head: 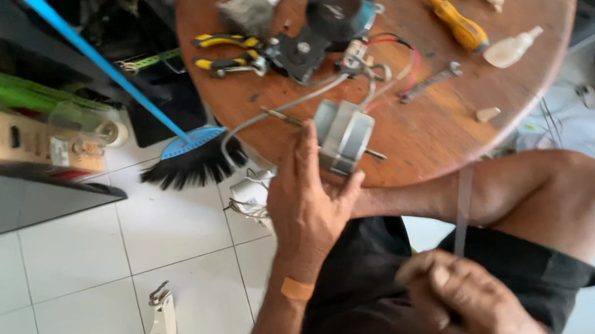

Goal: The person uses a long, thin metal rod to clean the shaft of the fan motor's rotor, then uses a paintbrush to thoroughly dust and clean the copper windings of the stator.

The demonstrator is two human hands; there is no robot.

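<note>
Your left hand [307,205] grips the grey motor [344,136] at the table [449,129] edge; your right hand [467,302] (blurred) seems closed on a thin strip [464,205].

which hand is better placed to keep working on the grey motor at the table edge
Probably the left hand: it is already at the grey motor on the round wooden table. The right hand sits low over the lap, away from the table.

Brown round table [529,89] bears a grey fan motor [344,135], yellow-handled pliers [229,51] — an orange screwdriver [455,19] too.
</note>
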